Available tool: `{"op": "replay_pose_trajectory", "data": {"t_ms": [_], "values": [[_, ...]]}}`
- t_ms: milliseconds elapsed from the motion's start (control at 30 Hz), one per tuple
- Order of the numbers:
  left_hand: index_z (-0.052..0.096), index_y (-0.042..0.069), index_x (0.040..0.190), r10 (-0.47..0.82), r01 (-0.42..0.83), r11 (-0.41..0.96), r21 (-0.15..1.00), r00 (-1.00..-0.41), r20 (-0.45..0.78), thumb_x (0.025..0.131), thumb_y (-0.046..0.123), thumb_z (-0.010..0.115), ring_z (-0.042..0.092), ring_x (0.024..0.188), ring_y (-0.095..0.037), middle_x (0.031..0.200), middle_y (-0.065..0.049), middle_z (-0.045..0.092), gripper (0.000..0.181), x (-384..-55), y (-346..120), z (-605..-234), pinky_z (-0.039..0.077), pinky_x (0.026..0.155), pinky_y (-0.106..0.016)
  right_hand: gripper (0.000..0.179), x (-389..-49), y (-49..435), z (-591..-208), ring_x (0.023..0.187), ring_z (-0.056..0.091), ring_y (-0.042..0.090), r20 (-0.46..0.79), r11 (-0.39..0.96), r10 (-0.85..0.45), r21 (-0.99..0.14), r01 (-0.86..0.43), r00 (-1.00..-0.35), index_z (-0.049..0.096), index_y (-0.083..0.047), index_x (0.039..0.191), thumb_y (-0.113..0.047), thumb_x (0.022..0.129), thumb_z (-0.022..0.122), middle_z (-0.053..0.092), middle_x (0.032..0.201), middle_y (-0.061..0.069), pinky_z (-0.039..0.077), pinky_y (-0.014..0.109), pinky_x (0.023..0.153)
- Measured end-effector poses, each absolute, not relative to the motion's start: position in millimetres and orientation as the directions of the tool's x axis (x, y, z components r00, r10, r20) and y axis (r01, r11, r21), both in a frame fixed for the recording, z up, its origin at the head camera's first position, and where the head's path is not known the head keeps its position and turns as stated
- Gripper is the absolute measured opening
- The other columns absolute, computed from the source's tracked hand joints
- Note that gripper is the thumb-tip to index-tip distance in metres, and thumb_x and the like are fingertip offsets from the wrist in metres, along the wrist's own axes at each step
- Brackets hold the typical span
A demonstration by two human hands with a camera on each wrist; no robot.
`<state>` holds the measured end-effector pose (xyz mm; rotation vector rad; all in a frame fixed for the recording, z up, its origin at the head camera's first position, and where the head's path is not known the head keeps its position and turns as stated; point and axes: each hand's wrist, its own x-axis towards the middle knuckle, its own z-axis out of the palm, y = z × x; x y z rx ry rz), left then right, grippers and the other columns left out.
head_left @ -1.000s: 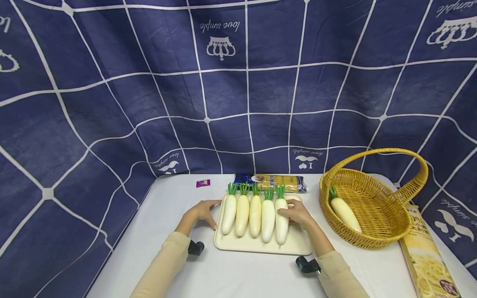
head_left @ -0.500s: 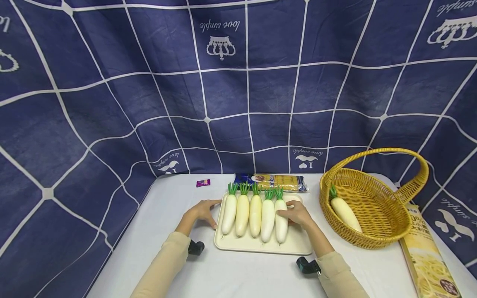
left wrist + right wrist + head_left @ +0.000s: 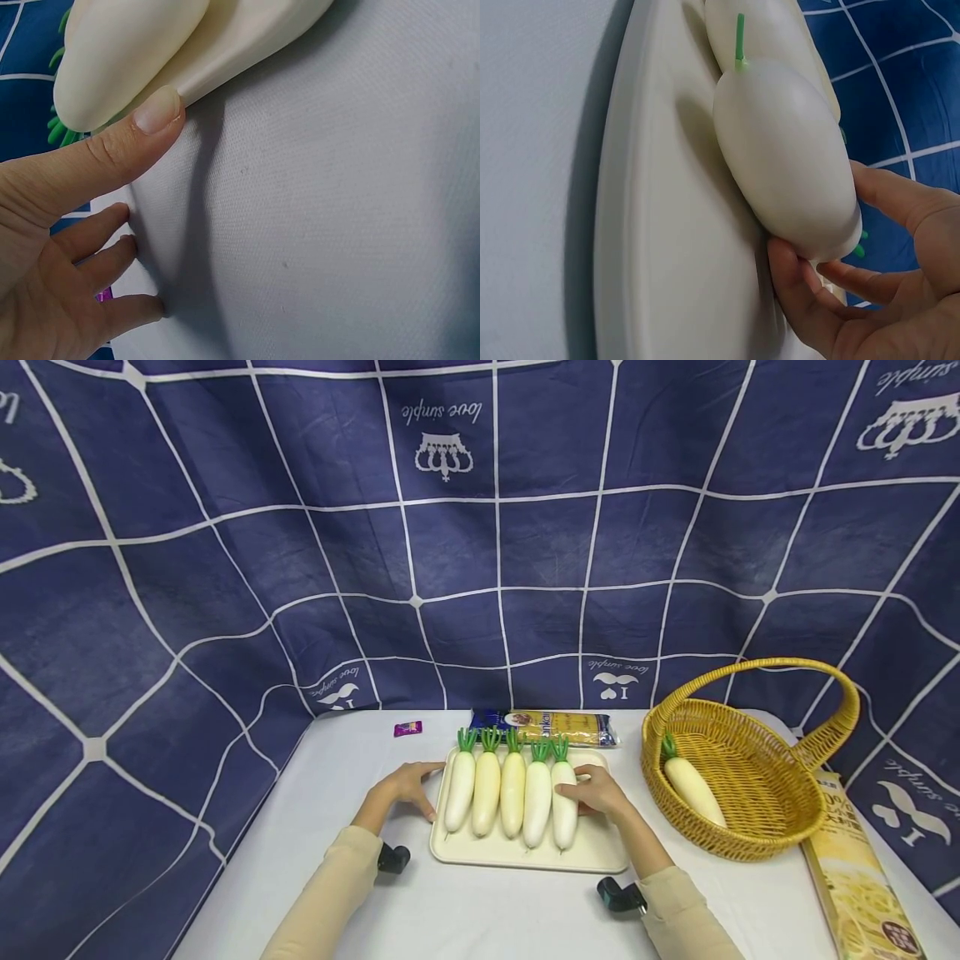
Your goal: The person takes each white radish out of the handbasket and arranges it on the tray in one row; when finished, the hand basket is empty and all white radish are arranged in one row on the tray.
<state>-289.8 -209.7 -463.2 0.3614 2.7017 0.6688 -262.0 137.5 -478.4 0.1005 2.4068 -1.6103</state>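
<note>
Several white radishes with green tops lie side by side on a cream tray in the head view. At the right end of the row, my right hand grips the last white radish, thumb on top and fingers along its right side. The right wrist view shows that radish close up, lying against its neighbour. My left hand is at the tray's left edge, its thumb touching the rim and the other fingers spread. Beside it lies the leftmost white radish, not held.
A wicker basket with a tall handle stands at the right, one white radish inside. Behind the tray lies a pasta packet; a small purple packet is at the back left. A long yellow noodle package lies beside the basket.
The rightmost radish has shifted slightly left and toward me, with its green top now close to its neighbour's. My right hand stays on it. The left hand has not moved.
</note>
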Motion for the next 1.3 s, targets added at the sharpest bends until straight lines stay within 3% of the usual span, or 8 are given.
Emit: {"op": "replay_pose_trajectory", "data": {"t_ms": [333,500,700,833,1100,1300], "values": [[0.047,0.010,0.138,0.328,0.172,0.857,0.485,-0.909,-0.256,0.050,0.016,0.092,0.043,0.127,-0.040,0.134,-0.022,0.051,0.099,-292,-210,-464,0.035,0.106,-0.055,0.067,-264,136,-478,0.057,0.062,0.014,-0.255,0.403,-0.077,-0.892,0.204,-0.964,0.042,0.016,0.128,-0.018,0.079,0.073,0.064,0.086,0.017,0.058,0.030,0.055],[0.049,0.008,0.137,0.344,0.190,0.847,0.496,-0.907,-0.241,0.049,0.014,0.092,0.044,0.125,-0.042,0.132,-0.025,0.051,0.097,-291,-209,-463,0.036,0.105,-0.054,0.061,-260,140,-478,0.061,0.062,0.014,-0.217,0.414,-0.119,-0.898,0.150,-0.969,0.046,0.019,0.122,-0.018,0.080,0.072,0.067,0.083,0.016,0.058,0.033,0.058],[0.049,0.009,0.137,0.339,0.175,0.843,0.508,-0.907,-0.250,0.049,0.014,0.092,0.043,0.127,-0.041,0.134,-0.024,0.050,0.098,-290,-207,-462,0.035,0.106,-0.053,0.070,-254,146,-472,0.070,0.063,0.018,-0.190,0.494,-0.107,-0.862,0.114,-0.976,0.041,0.021,0.127,-0.023,0.082,0.071,0.063,0.099,0.026,0.059,0.035,0.062],[0.048,0.009,0.137,0.340,0.176,0.844,0.507,-0.906,-0.252,0.050,0.014,0.092,0.044,0.126,-0.041,0.135,-0.023,0.050,0.098,-290,-207,-461,0.036,0.105,-0.053,0.071,-249,154,-460,0.074,0.064,0.022,-0.153,0.537,-0.133,-0.841,0.058,-0.979,0.040,0.021,0.128,-0.026,0.083,0.070,0.061,0.104,0.028,0.059,0.037,0.064],[0.047,0.009,0.138,0.324,0.152,0.844,0.515,-0.909,-0.262,0.050,0.014,0.092,0.044,0.126,-0.040,0.133,-0.023,0.051,0.099,-290,-209,-461,0.035,0.106,-0.053,0.066,-238,184,-425,0.087,0.064,0.036,-0.035,0.483,-0.243,-0.871,-0.090,-0.969,0.038,0.022,0.128,-0.021,0.087,0.066,0.064,0.101,0.027,0.059,0.039,0.069],[0.048,0.009,0.138,0.324,0.154,0.842,0.518,-0.910,-0.258,0.049,0.013,0.092,0.045,0.125,-0.040,0.133,-0.024,0.051,0.099,-289,-210,-462,0.036,0.105,-0.053,0.066,-231,212,-397,0.084,0.065,0.026,0.002,0.509,-0.266,-0.849,-0.142,-0.964,0.038,0.020,0.130,-0.023,0.087,0.066,0.062,0.105,0.028,0.059,0.035,0.068]]}}
